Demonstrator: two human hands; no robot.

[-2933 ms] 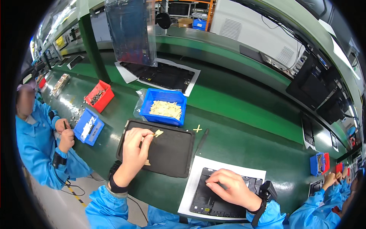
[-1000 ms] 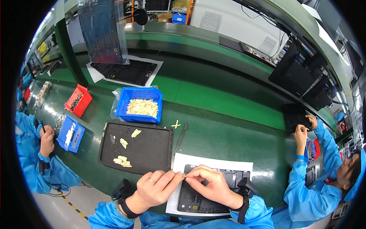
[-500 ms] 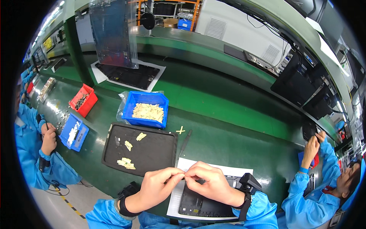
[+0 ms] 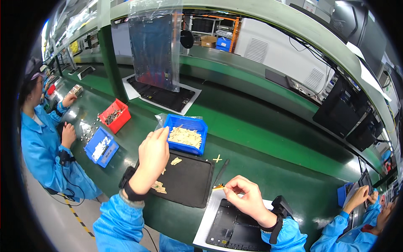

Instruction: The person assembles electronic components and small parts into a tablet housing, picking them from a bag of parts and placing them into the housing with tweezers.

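Note:
A small yellowish strip (image 4: 218, 188) is pinched between the thumb and index finger of my right hand (image 4: 247, 198), over the top edge of a black flat device housing (image 4: 235, 229) on a white sheet (image 4: 210, 212). My left hand (image 4: 152, 156) is raised over the left part of a black tray (image 4: 191, 178), fingertips close together near a blue bin (image 4: 203, 140). Whatever its fingers may hold is hidden. The bin contains many small pale-yellow pieces (image 4: 184, 137). More such pieces (image 4: 158, 187) lie in the tray, partly covered by my left hand.
A dark pen-like tool (image 4: 221, 171) and a crossed pair of yellow strips (image 4: 217, 158) lie right of the tray. Red (image 4: 119, 117) and blue (image 4: 107, 153) bins stand left. Plastic-wrapped panels (image 4: 155, 50) hang ahead. Co-workers (image 4: 46, 138) sit on both sides.
My hands, earlier together above the housing, have parted. The left has moved up and left over the tray; the right has shifted right, a yellow strip now visible in it. The view has shifted.

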